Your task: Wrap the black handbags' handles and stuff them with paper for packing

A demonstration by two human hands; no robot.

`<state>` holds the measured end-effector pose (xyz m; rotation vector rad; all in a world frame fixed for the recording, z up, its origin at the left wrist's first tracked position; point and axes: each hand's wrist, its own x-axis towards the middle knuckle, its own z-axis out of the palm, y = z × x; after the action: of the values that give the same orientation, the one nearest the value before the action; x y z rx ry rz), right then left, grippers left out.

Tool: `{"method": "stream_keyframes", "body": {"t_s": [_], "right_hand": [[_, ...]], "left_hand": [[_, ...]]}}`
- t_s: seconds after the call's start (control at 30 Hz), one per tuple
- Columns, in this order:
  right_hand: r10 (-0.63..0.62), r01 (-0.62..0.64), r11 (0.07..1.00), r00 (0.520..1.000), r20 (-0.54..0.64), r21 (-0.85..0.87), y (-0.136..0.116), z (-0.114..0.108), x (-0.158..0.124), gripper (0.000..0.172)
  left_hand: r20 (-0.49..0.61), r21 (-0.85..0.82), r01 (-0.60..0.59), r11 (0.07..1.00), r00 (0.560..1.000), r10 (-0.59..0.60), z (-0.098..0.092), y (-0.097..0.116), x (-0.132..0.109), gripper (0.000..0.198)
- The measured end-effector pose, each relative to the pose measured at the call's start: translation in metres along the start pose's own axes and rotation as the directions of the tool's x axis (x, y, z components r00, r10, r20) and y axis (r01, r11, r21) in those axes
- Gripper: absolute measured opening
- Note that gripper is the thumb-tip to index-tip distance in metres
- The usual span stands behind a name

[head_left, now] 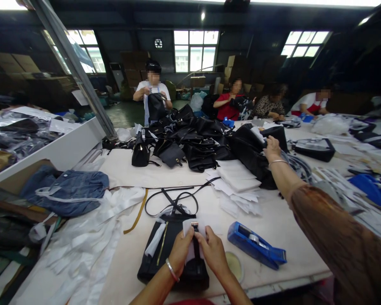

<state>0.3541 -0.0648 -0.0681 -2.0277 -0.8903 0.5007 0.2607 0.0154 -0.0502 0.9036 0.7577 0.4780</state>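
A black bag (150,258) with a gold zipper (162,243) lies on the table in front of me. Over its right part, a thin white paper sheet (188,226) sits around a black strap (197,250) with a gold-toned buckle (194,224). My left hand (181,250) is closed, pinching the sheet's left side beside the buckle. From the right, my right hand (214,250) is closed too, its thumb on the strap just below the buckle. Long thin straps (174,203) loop out beyond the bag's top. White wrapping (155,240) covers a narrow part near the zipper.
A blue tape dispenser (255,245) and a tape roll (234,266) lie at right. Behind are white sheets (238,180) and a heap of black bags (193,135). A co-worker's arm (285,180) reaches in from the right. A denim bag (70,190) lies left.
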Motion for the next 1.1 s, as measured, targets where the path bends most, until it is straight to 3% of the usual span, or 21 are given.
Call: {"method": "stream_keyframes", "body": {"t_s": [0.23, 0.37, 0.5, 0.57, 0.63, 0.87, 1.1], "right_hand": [[0.005, -0.002, 0.995, 1.0, 0.027, -0.103, 0.001, -0.015, 0.002, 0.033], [0.016, -0.04, 0.974, 0.994, 0.106, 0.222, 0.0, -0.034, 0.01, 0.033], [0.042, -0.289, 0.739, 0.921, 0.387, 0.608, 0.005, -0.042, 0.02, 0.044], [0.015, -0.377, 0.637, 0.878, 0.479, 0.672, 0.008, -0.042, 0.023, 0.045], [0.003, -0.392, 0.614, 0.869, 0.495, 0.685, 0.011, -0.04, 0.025, 0.045], [-0.042, -0.247, 0.753, 0.907, 0.419, 0.61, 0.011, -0.038, 0.033, 0.037], [-0.085, -0.064, 0.905, 0.941, 0.326, 0.42, 0.005, -0.05, 0.036, 0.031]], "left_hand": [[0.006, 0.013, -0.02, 1.0, 1.0, 0.02, 0.007, 0.007, -0.001, 0.05], [-0.072, 0.104, -0.102, 0.989, 0.991, 0.11, 0.011, 0.006, 0.001, 0.047], [-0.02, 0.193, -0.113, 0.975, 0.993, 0.119, 0.016, 0.001, 0.002, 0.047], [0.007, 0.206, -0.102, 0.973, 0.995, 0.102, 0.018, -0.002, 0.002, 0.048], [0.034, 0.222, -0.094, 0.97, 0.995, 0.089, 0.02, -0.003, 0.002, 0.048], [0.043, 0.305, -0.12, 0.945, 0.993, 0.112, 0.02, 0.0, 0.009, 0.046], [0.093, 0.342, -0.101, 0.934, 0.993, 0.073, 0.021, -0.001, 0.015, 0.048]]}}
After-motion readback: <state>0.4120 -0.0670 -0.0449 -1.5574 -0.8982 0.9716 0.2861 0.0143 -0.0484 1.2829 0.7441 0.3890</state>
